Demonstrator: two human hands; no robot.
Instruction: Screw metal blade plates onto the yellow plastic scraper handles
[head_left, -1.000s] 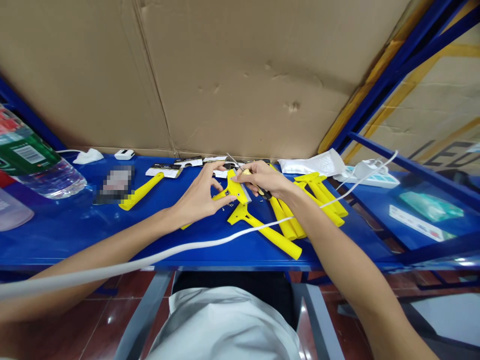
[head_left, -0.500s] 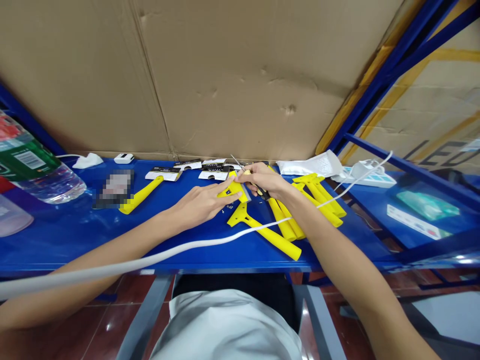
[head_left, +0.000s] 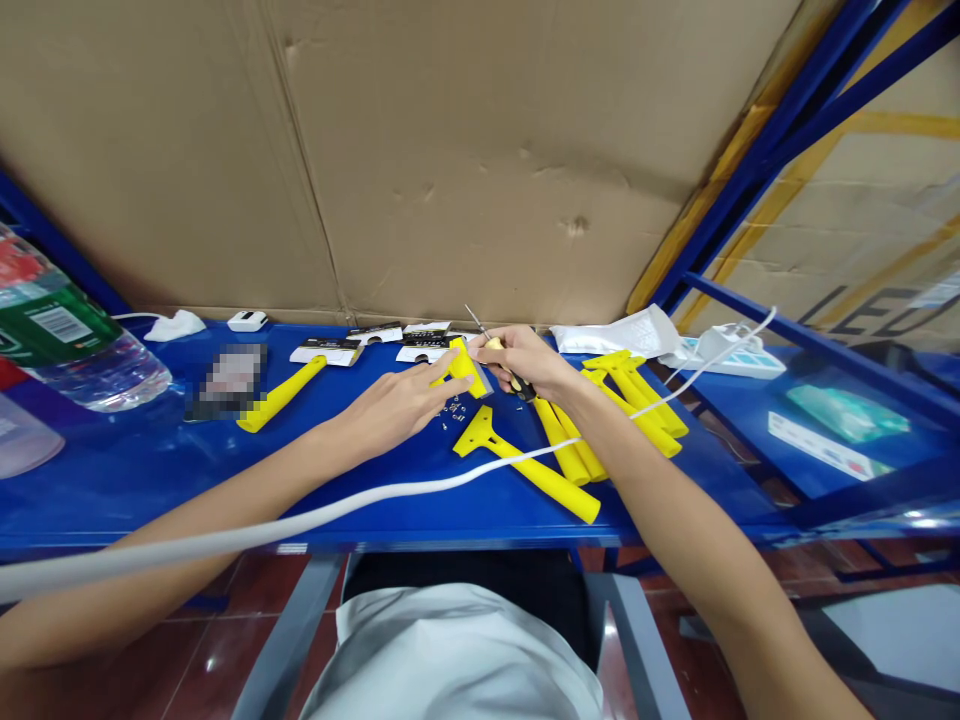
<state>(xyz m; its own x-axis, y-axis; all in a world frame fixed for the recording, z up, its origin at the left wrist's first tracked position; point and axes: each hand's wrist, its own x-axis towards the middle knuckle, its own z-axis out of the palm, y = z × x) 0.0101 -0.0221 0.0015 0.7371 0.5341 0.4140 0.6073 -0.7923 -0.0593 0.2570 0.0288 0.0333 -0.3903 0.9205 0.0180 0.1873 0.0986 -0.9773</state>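
My left hand (head_left: 409, 400) is closed on a yellow scraper (head_left: 466, 366), whose metal blade edge faces right. In my right hand (head_left: 521, 358) is a screwdriver (head_left: 494, 343) with a yellow and black handle, its thin shaft pointing up and to the left, away from the scraper. Small screws and nuts (head_left: 454, 410) lie scattered on the blue table just below my left fingers. In front of them rests a loose yellow scraper handle (head_left: 525, 462). Under my right forearm are several more yellow handles (head_left: 628, 395), partly covered by the arm.
A white cable (head_left: 360, 495) crosses in front of both forearms. Black and white cards (head_left: 427, 342) lie along the cardboard wall. To the left are another yellow handle (head_left: 289, 390) and a large bottle (head_left: 67, 325); a power strip (head_left: 739, 355) sits at the right.
My left fingers have shifted and the scraper is turned, with its blade showing more. The screwdriver's shaft stands out more clearly beside it. The loose pieces on the table have stayed put.
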